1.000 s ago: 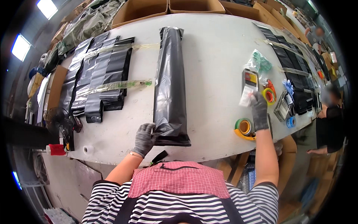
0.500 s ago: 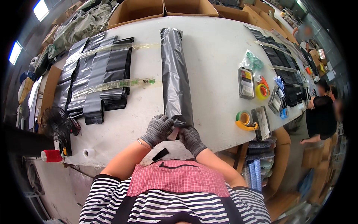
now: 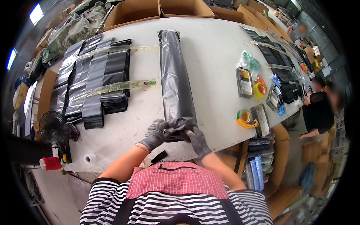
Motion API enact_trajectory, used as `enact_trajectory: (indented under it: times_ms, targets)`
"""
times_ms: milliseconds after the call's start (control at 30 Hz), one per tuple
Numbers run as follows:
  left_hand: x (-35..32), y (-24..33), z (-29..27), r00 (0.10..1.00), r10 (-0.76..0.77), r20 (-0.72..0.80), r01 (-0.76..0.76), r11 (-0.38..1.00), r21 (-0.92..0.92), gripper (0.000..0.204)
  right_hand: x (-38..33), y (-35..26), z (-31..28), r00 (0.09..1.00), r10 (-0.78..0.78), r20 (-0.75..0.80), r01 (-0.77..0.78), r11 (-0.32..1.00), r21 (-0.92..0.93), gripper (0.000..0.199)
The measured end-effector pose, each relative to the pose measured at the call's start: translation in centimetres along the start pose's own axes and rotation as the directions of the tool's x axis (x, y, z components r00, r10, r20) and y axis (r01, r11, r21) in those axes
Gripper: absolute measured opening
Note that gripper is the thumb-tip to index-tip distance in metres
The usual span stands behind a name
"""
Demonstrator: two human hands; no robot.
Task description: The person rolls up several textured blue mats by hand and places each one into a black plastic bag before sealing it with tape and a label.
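Note:
A long black plastic bag, filled out along its length, lies on the white table with its near end toward me. My left hand, in a grey glove, grips the left side of that near end. Opposite it, my right hand, gloved the same way, has its fingers closed on the right side. Between them the plastic is gathered, and my fingertips are partly hidden in its folds. A small black strip lies by the table's front edge, just below my left hand.
Stacked flat black bags lie at left under clear tape strips. A small fan, a red spool and a white roll stand near the left corner. Tape rolls and plastic boxes sit at right. Cardboard boxes line the far edge.
The pale flap that showed between my hands is now out of sight. The bag's near end looks wider and gathered, with both hands still at it.

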State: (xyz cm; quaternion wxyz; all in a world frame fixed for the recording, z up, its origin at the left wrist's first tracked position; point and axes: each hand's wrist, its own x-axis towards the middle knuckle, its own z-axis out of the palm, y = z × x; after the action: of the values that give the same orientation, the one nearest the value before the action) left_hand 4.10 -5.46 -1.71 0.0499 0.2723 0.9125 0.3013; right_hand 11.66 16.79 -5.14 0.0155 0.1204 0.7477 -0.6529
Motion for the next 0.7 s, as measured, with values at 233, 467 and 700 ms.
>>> enact_trajectory:
  times_ms: [233, 467, 700]
  targets:
    - [0.8, -3.2, 4.1, 0.782, -0.496, 0.378, 0.621, 0.568, -0.54, 0.041, -0.1, 2.2, -3.8, 0.866, -0.449, -0.221, 0.127, 0.624, -0.771, 0.029]
    - [-0.7, -5.6, 2.8, 0.652, -0.43, 0.624, 0.75, 0.243, -0.616, 0.026, -1.4, 3.0, -5.6, 0.914, -0.237, -0.329, 0.004, 0.817, -0.577, 0.016]
    - [-1.4, -4.4, 1.3, 0.627, -0.393, 0.673, 0.766, 0.152, -0.624, 0.029, -0.8, -2.5, 5.0, 0.804, -0.495, 0.329, 0.593, 0.631, -0.501, 0.017]
